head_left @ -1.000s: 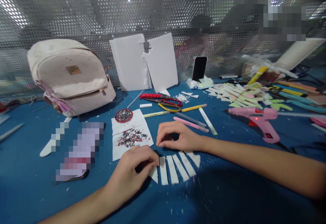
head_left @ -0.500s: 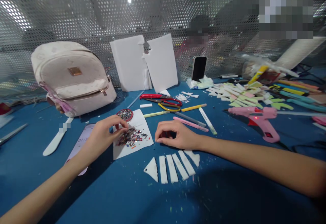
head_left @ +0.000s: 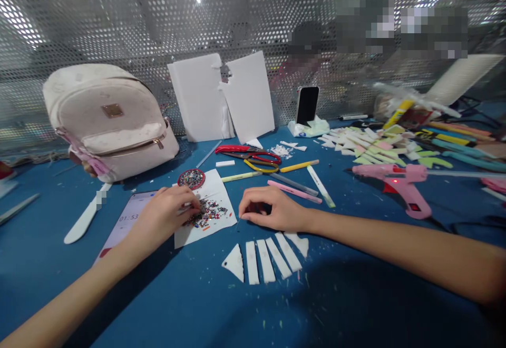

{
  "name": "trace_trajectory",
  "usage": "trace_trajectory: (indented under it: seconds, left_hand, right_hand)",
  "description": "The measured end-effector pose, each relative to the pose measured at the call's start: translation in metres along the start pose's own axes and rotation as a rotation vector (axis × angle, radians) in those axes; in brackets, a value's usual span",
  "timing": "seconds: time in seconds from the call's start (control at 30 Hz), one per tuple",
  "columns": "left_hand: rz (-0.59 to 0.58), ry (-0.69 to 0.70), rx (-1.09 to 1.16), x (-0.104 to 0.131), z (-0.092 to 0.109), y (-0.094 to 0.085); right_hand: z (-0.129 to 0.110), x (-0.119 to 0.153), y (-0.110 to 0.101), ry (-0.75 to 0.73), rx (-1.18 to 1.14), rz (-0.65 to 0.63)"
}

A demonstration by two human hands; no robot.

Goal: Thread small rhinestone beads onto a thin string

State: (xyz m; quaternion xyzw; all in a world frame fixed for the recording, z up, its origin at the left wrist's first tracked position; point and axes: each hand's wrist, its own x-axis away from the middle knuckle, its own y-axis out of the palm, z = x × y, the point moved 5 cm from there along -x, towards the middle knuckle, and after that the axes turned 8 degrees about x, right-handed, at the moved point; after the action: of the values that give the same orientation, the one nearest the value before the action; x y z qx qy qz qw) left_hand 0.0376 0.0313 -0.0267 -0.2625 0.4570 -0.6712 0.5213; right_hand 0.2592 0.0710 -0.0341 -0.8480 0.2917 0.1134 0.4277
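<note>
My left hand (head_left: 169, 212) is over a white sheet of paper (head_left: 185, 238), its fingers bent together at the edge of a loose pile of small multicoloured beads (head_left: 211, 212). What its fingertips hold, if anything, is hidden. Right of the paper, my right hand (head_left: 272, 208) rests on the blue table with thumb and fingers curled into a pinch; its contents are too small to make out. A round red-rimmed dish (head_left: 191, 179) of beads stands at the paper's top left corner. Below my right hand, white foam pieces (head_left: 265, 261) lie in a fish-like row.
A pink hot glue gun (head_left: 407, 184) with a red light lies right. Behind the hands are red-handled scissors (head_left: 264, 157) and several markers (head_left: 294, 192). A white backpack (head_left: 113, 126) stands left; a phone (head_left: 118, 226) lies partly under my left forearm. Foam scraps (head_left: 367, 145) are heaped back right.
My left hand has dipped closer to the bead pile, its fingers now more folded and touching the beads' edge. My right hand stays pinched in place. The view has shifted slightly.
</note>
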Motion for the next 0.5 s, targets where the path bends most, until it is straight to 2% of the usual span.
trace_trajectory:
  seconds: [0.2, 0.4, 0.5]
  left_hand:
    - [-0.006, -0.015, 0.023, 0.002, -0.001, 0.000]
    - [0.126, -0.102, 0.108, 0.003, -0.006, -0.011]
    - [0.154, -0.130, 0.143, 0.003, -0.008, -0.013]
  right_hand:
    - [0.000, 0.000, 0.000, 0.006, 0.002, 0.004]
    - [0.000, 0.000, -0.001, 0.012, -0.002, 0.009]
    - [0.001, 0.000, 0.000, 0.017, -0.001, 0.011]
